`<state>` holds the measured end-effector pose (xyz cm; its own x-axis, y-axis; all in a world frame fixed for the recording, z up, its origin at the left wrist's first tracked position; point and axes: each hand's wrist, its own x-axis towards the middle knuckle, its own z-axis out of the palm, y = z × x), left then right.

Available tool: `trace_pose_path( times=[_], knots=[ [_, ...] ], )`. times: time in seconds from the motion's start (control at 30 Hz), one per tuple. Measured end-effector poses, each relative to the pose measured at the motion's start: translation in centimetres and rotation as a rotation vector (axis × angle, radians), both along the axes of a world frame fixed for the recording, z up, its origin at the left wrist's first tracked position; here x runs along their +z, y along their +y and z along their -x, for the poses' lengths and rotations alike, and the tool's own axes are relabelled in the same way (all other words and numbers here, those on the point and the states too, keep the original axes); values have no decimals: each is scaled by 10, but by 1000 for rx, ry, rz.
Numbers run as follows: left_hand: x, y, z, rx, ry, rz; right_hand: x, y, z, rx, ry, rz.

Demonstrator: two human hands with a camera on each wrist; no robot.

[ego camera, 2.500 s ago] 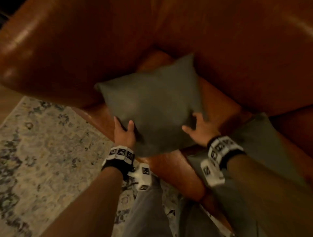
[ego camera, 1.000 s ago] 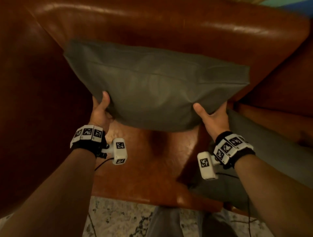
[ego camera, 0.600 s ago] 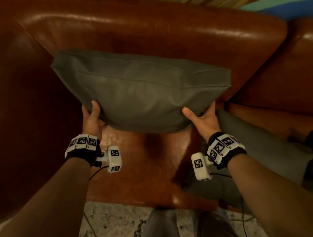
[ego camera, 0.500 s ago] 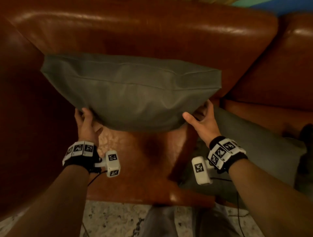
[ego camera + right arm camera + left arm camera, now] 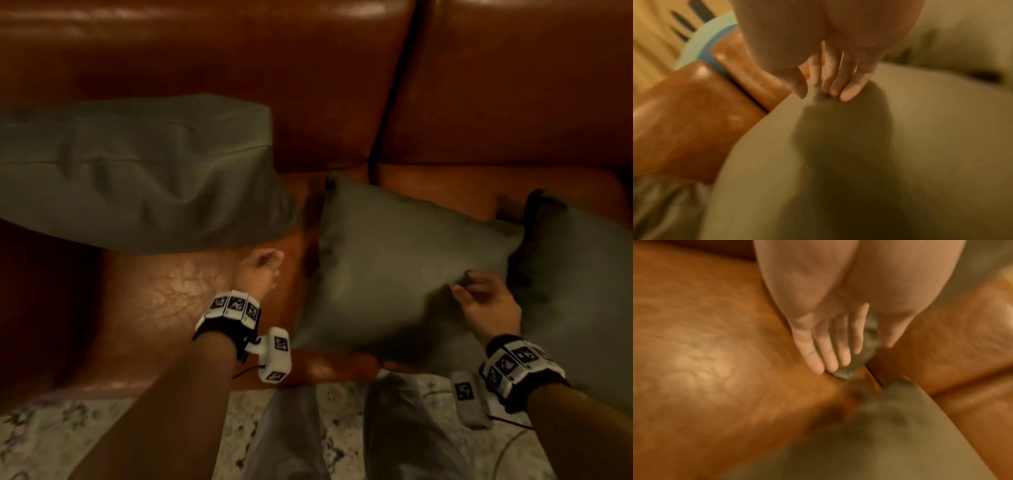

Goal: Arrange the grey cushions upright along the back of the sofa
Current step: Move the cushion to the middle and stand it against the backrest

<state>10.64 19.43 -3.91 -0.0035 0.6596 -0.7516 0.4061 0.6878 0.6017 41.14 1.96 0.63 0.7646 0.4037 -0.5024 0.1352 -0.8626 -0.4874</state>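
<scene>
One grey cushion point(image 5: 137, 171) stands upright against the back of the brown leather sofa point(image 5: 205, 51) at the left. A second grey cushion point(image 5: 394, 267) lies flat on the seat, and a third point(image 5: 582, 274) lies beside it at the right edge. My left hand point(image 5: 260, 270) hovers over the bare seat between the first two cushions; in the left wrist view the left hand point(image 5: 838, 353) has straight fingers and holds nothing. My right hand point(image 5: 479, 301) is low over the flat second cushion point(image 5: 900, 146), fingers relaxed, and the right hand point(image 5: 828, 91) casts a shadow on it. Contact cannot be told.
Bare leather seat point(image 5: 164, 291) shows in front of the upright cushion. A seam point(image 5: 394, 85) splits the sofa back into two sections. A pale patterned rug point(image 5: 51, 438) and my grey trouser legs point(image 5: 284, 438) are at the front edge.
Both hands have let go of the first cushion, which now stands against the back. The view and both hands have moved right, the right hand to over the flat second cushion.
</scene>
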Motion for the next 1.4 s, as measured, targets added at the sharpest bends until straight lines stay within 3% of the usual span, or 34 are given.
trace_pose_path(
  times=[0.13, 0.23, 0.3, 0.43, 0.53, 0.6, 0.67, 0.7, 0.77, 0.83, 0.9, 0.97, 1.07, 1.13, 1.27, 1.33, 1.4],
  knots=[
    [-9, -19, -58, -288, 120, 59, -14, -23, -38, -123, 16, 103],
    [-19, -29, -91, -381, 111, 111, -38, -41, -62, -356, 292, 166],
    [-24, -36, -105, -380, 122, 121, -67, -59, -82, -383, 408, 106],
    [-32, -72, -91, -199, 121, 197, -34, -27, -80, -210, 420, 110],
    [-112, -127, -33, -92, 107, 318, -20, -2, -90, 33, 386, 187],
    [-91, -147, -33, -73, 23, 368, -13, 8, -92, 193, 403, 207],
    [-30, -147, -58, -193, 73, 354, -10, 8, -91, 239, 413, 218],
    [-19, -143, -61, -225, 124, 309, -8, 3, -90, 227, 403, 206],
    [-6, -120, -61, -261, 342, 159, -7, -21, -87, 125, 280, 138],
    [8, -88, -66, -340, 591, -118, -9, -61, -80, -33, 109, 60],
    [16, -55, -82, -447, 539, -257, -14, -106, -67, -169, 104, 136],
    [10, -30, -100, -656, 496, -250, -24, -134, -50, -368, 343, 181],
    [-9, -28, -107, -775, 475, -22, -45, -129, -28, -717, 841, 50],
    [-11, -45, -100, -802, 532, -27, -60, -105, -25, -799, 862, -8],
    [-9, -84, -56, -625, 530, 75, -129, -86, -46, -435, 506, 116],
    [-12, -109, -33, -547, 461, 151, -127, -58, -50, -378, 490, 43],
    [-6, -131, -22, -491, 338, 299, -85, -17, -44, -332, 499, -78]
  ],
)
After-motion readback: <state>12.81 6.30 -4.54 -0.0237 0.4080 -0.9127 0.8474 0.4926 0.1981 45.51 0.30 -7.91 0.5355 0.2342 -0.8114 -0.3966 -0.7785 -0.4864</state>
